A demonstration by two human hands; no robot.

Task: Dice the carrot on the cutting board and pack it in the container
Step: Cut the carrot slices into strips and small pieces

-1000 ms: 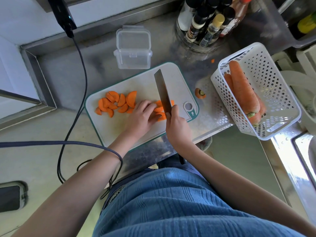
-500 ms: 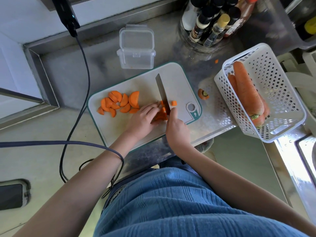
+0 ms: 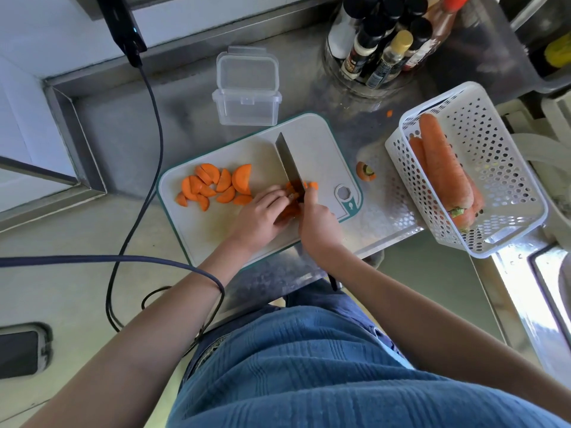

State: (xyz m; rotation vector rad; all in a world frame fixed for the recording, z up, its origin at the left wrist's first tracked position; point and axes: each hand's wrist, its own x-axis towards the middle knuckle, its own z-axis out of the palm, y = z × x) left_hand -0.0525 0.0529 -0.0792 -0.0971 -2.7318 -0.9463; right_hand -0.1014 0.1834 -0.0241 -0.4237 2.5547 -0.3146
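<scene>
Right hand grips the handle of the knife, fingers clamped round it, index finger laid forward along the spine; blade edge-down on the cutting board, tip pointing far. Left hand sits just left of the blade, fingers curled down on the carrot stack being cut, pinning it to the board. A few small cut bits lie just right of the blade. Pile of half-moon carrot slices rests on the left part of the board, apart from both hands. Container is clear plastic, open, lid hinged up on its far side, nothing visible inside; it stands on the steel tabletop just beyond the board's far edge. Carrot top end lies on the tabletop right of the board, and a tiny orange scrap sits farther back. White perforated basket on the right holds whole carrots, stem ends toward the near side. Cluster of sauce and spice bottles at far centre-right. Dark cable runs down the left from a black device. Phone lies at the near left.
</scene>
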